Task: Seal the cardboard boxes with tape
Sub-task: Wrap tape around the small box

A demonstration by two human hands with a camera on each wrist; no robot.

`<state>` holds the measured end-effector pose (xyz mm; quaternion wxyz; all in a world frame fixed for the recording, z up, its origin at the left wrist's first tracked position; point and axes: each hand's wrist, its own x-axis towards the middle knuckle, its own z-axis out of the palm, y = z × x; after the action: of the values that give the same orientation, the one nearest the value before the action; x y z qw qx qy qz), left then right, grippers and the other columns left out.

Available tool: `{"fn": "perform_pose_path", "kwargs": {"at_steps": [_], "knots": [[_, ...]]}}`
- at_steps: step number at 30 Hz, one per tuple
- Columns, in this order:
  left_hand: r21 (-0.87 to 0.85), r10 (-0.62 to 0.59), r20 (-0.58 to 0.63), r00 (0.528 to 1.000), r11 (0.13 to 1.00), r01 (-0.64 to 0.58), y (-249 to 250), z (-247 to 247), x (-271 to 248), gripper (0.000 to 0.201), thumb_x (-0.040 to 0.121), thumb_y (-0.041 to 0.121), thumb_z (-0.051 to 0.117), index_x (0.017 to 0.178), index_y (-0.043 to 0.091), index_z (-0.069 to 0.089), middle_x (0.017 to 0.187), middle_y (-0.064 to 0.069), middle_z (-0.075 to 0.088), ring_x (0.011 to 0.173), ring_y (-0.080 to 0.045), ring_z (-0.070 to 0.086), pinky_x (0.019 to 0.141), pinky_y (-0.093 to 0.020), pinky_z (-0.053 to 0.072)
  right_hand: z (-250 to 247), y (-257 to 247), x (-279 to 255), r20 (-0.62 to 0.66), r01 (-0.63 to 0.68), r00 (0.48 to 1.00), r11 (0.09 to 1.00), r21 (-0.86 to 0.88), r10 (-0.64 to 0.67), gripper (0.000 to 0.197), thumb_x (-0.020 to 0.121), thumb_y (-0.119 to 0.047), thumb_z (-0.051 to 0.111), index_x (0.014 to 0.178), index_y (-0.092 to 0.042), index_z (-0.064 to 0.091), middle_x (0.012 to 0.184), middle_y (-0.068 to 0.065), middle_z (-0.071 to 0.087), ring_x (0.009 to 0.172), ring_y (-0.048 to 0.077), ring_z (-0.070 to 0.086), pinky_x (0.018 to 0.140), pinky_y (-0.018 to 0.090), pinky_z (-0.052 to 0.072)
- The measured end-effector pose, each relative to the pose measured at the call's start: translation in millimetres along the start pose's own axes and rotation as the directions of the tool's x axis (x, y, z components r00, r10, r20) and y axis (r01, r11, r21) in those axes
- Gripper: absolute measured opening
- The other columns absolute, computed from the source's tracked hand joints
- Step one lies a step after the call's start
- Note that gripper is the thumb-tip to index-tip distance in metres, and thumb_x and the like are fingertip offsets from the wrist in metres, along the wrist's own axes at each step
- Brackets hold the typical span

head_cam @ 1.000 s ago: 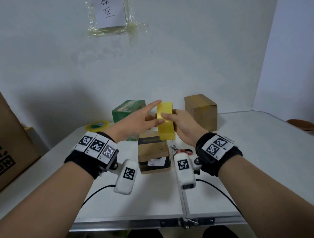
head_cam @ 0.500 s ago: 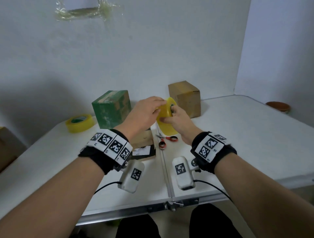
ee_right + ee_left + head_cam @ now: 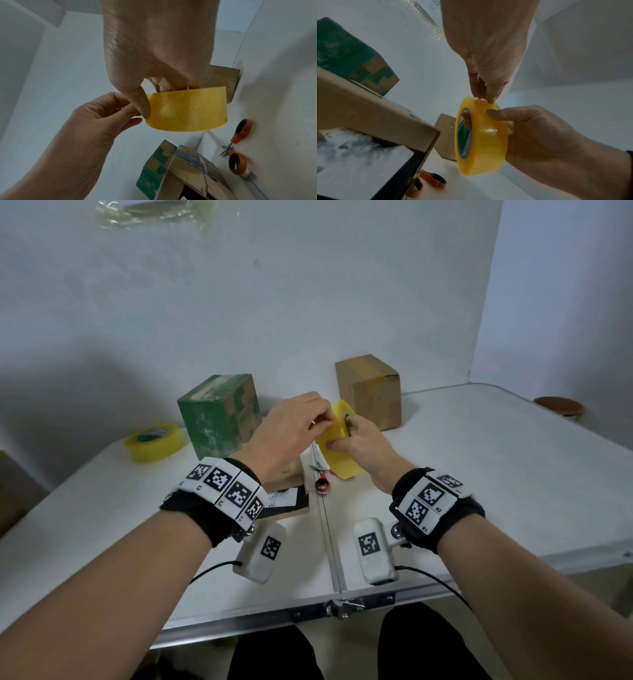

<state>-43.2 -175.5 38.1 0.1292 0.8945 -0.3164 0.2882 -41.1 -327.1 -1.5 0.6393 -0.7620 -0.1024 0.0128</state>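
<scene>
Right hand [image 3: 359, 445] grips the yellow tape roll [image 3: 339, 453] in the air, fingers hooked through the core, thumb on the outer face. Left hand [image 3: 291, 433] is just beside it, fingertips [image 3: 485, 94] pinched together on the top edge of the roll. Small brown box [image 3: 284, 484] sits under the left hand, green box [image 3: 219, 416] beyond that wrist, brown box [image 3: 370, 390] beyond the right hand. Scissors [image 3: 322, 479] lie below the roll. Spare tape roll [image 3: 154, 441] is well left of the left hand.
</scene>
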Motion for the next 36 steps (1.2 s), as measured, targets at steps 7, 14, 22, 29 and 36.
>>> {"fn": "perform_pose_path", "kwargs": {"at_steps": [7,14,22,29,36], "knots": [[0.354,0.151,0.068,0.986,0.921,-0.166,0,-4,2,0.004,0.092,0.015,0.064,0.093,0.011,0.066,0.082,-0.001,0.063,0.064,-0.017,0.059,0.052,-0.031,0.051,-1,-1,0,-0.033,0.043,0.998,0.990,-0.137,-0.048,0.035,0.086,-0.017,0.067,0.116,-0.005,0.054,0.119,0.019,0.059,0.110,0.034,0.056,0.092,0.046,0.047],[0.436,0.180,0.129,0.975,0.873,-0.218,11,-9,1,0.018,0.094,0.022,0.049,0.085,0.011,0.059,0.076,-0.003,0.056,0.059,-0.018,0.052,0.044,-0.024,0.026,0,-2,-8,-0.023,0.032,0.999,0.986,-0.161,-0.036,0.038,0.086,-0.016,0.067,0.121,-0.008,0.053,0.120,0.012,0.059,0.110,0.029,0.055,0.096,0.044,0.046],[0.298,0.208,0.154,0.966,0.922,-0.246,5,-6,-4,0.021,0.089,0.021,0.040,0.082,0.011,0.057,0.078,-0.002,0.054,0.063,-0.016,0.045,0.045,-0.030,0.035,-2,-5,-13,0.016,-0.005,1.000,0.984,-0.180,0.008,0.034,0.077,-0.018,0.069,0.108,-0.010,0.059,0.110,0.009,0.063,0.104,0.029,0.057,0.090,0.043,0.047],[-0.005,0.034,0.177,0.984,0.999,-0.034,9,-7,-6,0.004,0.090,0.007,0.056,0.091,0.009,0.053,0.089,-0.003,0.057,0.074,-0.020,0.052,0.067,-0.041,0.047,-6,-10,-16,0.007,-0.058,0.998,0.987,-0.153,0.059,0.048,0.064,-0.030,0.067,0.104,-0.004,0.067,0.107,0.018,0.069,0.101,0.036,0.065,0.090,0.047,0.051],[-0.264,-0.081,0.231,0.970,0.954,0.142,7,-7,-1,0.020,0.091,0.014,0.065,0.111,0.018,0.059,0.094,0.007,0.066,0.086,-0.003,0.063,0.081,-0.014,0.050,-10,-7,-17,-0.005,-0.070,0.998,0.988,-0.137,0.070,0.057,0.058,-0.032,0.062,0.103,0.003,0.065,0.106,0.022,0.069,0.094,0.035,0.066,0.085,0.045,0.051]]}}
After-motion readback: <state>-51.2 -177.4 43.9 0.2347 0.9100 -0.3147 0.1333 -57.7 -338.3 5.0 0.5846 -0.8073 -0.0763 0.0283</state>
